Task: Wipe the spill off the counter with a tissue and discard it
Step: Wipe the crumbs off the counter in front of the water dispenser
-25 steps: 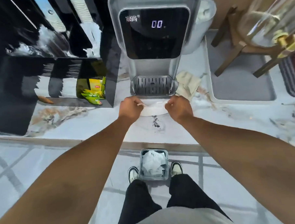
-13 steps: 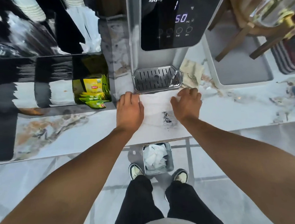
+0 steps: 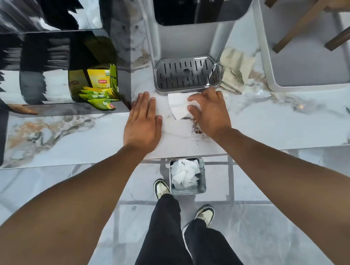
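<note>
Two hands: left hand [image 3: 142, 121] flat, empty; right hand [image 3: 209, 110] fingers pressing one tissue [image 3: 178, 106]; one spill [image 3: 196, 128].

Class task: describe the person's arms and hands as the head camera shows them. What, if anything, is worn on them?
Both forearms are bare up to the frame edge, so no sleeves show. The left hand and the right hand wear no gloves, and no rings, watch or bracelets are visible. Lower down, the person wears dark trousers and pale shoes with dark trim.
</note>
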